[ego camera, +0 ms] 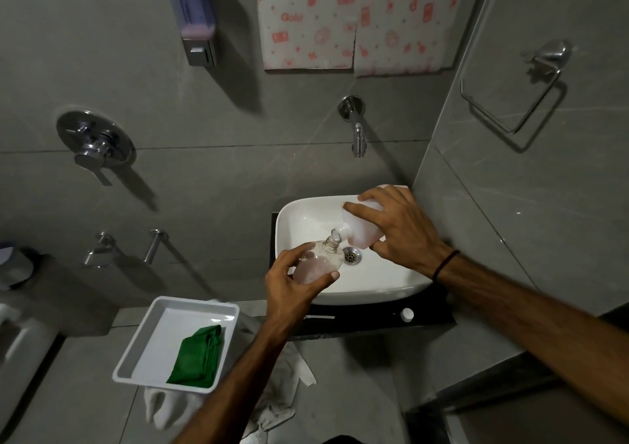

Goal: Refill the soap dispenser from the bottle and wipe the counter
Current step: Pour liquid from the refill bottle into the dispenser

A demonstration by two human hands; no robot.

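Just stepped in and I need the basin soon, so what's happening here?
A person is refilling soap over the white sink. The right hand tips a white refill bottle so its neck meets the mouth of a clear dispenser bottle, which the left hand holds. A white cap lies on the dark counter. The green cloth sits unused in the white tray.

We had both arms stretched out forward, bare forearms coming in from the bottom. Our left hand (pixel 293 282) was curled, thumb and fingers wrapped round what it held. Our right hand (pixel 394 226) sat higher and further out, fingers spread in a grip, dark band on the wrist.
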